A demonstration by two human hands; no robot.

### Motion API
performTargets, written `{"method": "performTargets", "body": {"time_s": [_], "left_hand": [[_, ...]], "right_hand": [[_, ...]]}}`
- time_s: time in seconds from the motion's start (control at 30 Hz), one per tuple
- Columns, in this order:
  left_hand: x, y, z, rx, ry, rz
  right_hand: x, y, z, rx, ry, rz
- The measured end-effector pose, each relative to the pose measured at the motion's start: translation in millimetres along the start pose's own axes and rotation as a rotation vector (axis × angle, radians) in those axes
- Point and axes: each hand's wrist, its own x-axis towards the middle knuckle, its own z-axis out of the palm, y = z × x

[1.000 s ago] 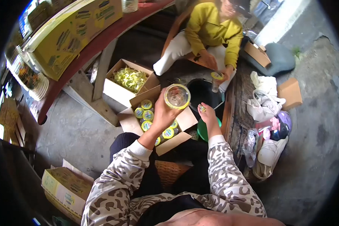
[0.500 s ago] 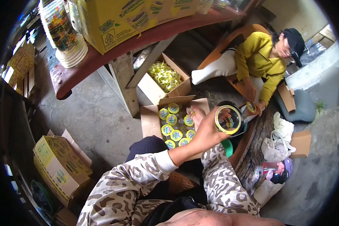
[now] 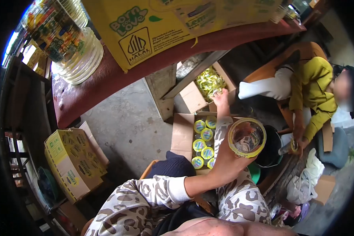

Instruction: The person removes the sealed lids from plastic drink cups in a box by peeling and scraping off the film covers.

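My left hand (image 3: 227, 161) is wrapped round a clear plastic cup (image 3: 247, 137) with a yellow rim, its round top facing me. Colours show through the cup, but I cannot make out what is inside. Farther out, my right hand (image 3: 221, 99) reaches over the edge of a cardboard box of yellow strips (image 3: 210, 80), fingers spread at the strips. Between my arms and that box stands an open carton (image 3: 183, 135) holding several cups with yellow printed lids (image 3: 199, 144). My left forearm and the held cup hide part of it.
A red-covered table (image 3: 153, 59) carries a yellow carton (image 3: 133, 35) and stacked cups (image 3: 76, 59). A dark bucket (image 3: 270, 147) stands right of my held cup. At right, a seated person in a yellow top (image 3: 316, 82) handles a cup. Another carton (image 3: 72, 163) stands at left.
My right hand has moved from above the carton of lidded cups to the box of yellow strips. The left hand still holds the cup. My view has shifted, bringing the table closer.
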Motion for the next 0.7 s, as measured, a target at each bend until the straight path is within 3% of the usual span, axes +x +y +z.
{"method": "performTargets", "body": {"time_s": [0.43,0.7], "left_hand": [[0,-5,2,0.104,-0.035,0.000],[5,-26,7,0.276,-0.086,0.144]], "right_hand": [[21,-5,4,-0.489,0.111,-0.192],[-2,-49,-19,-0.619,-0.029,-0.215]]}}
